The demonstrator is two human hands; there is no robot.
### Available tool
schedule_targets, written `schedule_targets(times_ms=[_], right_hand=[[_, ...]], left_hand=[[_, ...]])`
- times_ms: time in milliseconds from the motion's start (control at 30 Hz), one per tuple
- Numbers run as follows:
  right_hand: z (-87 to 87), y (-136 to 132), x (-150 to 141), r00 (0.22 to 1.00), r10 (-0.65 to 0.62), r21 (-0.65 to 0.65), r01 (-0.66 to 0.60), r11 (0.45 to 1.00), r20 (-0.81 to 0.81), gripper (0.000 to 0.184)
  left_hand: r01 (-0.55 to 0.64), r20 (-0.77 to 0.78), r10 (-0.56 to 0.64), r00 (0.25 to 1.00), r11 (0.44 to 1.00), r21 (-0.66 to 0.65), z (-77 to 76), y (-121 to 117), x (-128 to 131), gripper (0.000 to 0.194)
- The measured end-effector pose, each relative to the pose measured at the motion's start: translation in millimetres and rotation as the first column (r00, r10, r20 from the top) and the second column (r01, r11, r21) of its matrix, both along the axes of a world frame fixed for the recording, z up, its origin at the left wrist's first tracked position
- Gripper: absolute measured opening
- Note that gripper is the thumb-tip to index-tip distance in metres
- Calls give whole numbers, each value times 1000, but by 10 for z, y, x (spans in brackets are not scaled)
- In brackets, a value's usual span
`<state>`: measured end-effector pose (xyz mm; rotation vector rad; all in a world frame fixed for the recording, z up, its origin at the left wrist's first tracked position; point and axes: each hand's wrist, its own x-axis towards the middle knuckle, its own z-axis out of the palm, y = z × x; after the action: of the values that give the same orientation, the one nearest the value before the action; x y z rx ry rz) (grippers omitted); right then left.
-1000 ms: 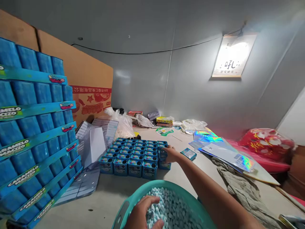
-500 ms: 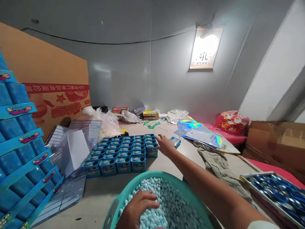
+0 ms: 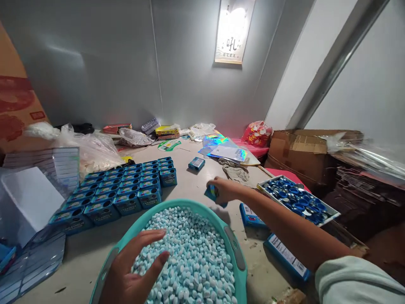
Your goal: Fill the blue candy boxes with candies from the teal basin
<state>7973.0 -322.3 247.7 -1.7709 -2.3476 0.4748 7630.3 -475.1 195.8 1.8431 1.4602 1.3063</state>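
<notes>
"How are the hands set?"

"The left hand (image 3: 131,268) is spread, thumb and fingers apart, above the pellets (image 3: 190,261) in the tub (image 3: 190,203). The right hand (image 3: 226,191) pinches a blue box (image 3: 210,194) just beyond the tub's rim; the fingers hide much of it."

"What's crowding the right?"

"The forearm (image 3: 286,217) passes in front of a pack (image 3: 251,214) and a second pack (image 3: 287,255), both beside the tub. Just past it sits a tray (image 3: 330,218) of caps (image 3: 294,196)."

"And elsewhere?"

"Tins (image 3: 123,194) stand in tight rows beyond the tub, with plastic sheets (image 3: 34,270) at their left. A flat tin (image 3: 196,164) lies apart, near a crumpled cloth (image 3: 234,170)."
</notes>
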Motion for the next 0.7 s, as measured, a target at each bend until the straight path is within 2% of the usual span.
schedule_targets(times_ms=[67,133,200,267,300,367,433,500,600,633,667,700], right_hand=[[267,-142,-65,988,-13,127,33,991,-152,86],[469,-417,-213,933,51,145,2,989,-357,95],[563,-771,-446,773,140,22,-161,987,-618,119],[554,-1097,-702,730,130,-120,-280,952,-671,127],[519,-1222,-810,738,115,-179,-307,935,-664,124],[412,-1380,-947,741,68,-259,-318,912,-668,113],[288,-1458,-981,676,-8,-296,-311,903,-737,101],[201,-1520,-966,646,-38,-293,-292,911,-762,93],[210,-1635,-959,757,79,-211,-279,937,-649,84],[246,-1664,-957,765,102,-185,-279,942,-636,79],[286,-1678,-943,740,98,-162,-272,949,-665,74],[323,-1670,-907,693,77,-136,-247,959,-717,68]], left_hand=[[-55,-34,57,998,996,74,-35,17,-43,38],[-72,-54,89,995,962,264,-44,47,-71,49],[-7,-156,108,982,843,537,-23,74,-73,74],[172,-363,125,923,711,682,16,92,-62,79],[264,-459,124,880,676,688,36,99,-61,71],[363,-547,83,833,664,654,71,112,-75,48],[338,-502,49,863,683,647,90,118,-105,38],[320,-462,21,887,694,645,95,107,-123,39],[438,-514,-87,853,656,615,87,49,-85,44],[464,-510,-128,851,640,613,83,26,-57,41],[468,-476,-175,862,639,611,81,3,-25,36],[435,-408,-209,889,664,608,78,-16,8,33]])
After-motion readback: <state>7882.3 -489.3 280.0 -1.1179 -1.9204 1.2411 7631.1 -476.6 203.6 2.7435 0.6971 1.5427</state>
